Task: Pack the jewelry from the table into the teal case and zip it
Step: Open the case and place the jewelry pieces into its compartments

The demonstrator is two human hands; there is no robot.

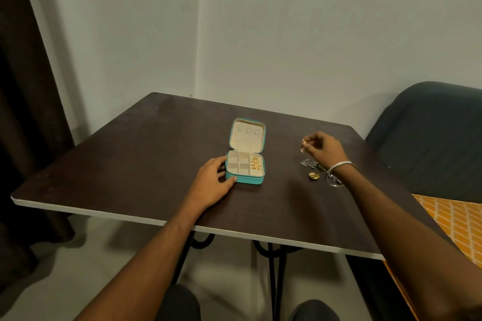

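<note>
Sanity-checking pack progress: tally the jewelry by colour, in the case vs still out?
Gold, in teal case, right column: 3
Gold, in right hand: 1
Gold, on table: 1
Silver, on table: at least 2, partly hidden by the wrist
Total: at least 7

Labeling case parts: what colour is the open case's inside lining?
Cream lining, inside the teal case; shows in the head view.

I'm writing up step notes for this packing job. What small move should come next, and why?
Probably carry the gold piece pinched in the right hand over to the open teal case, which the left hand steadies. Its right-hand slot already holds gold pieces, and more jewelry lies on the table.
</note>
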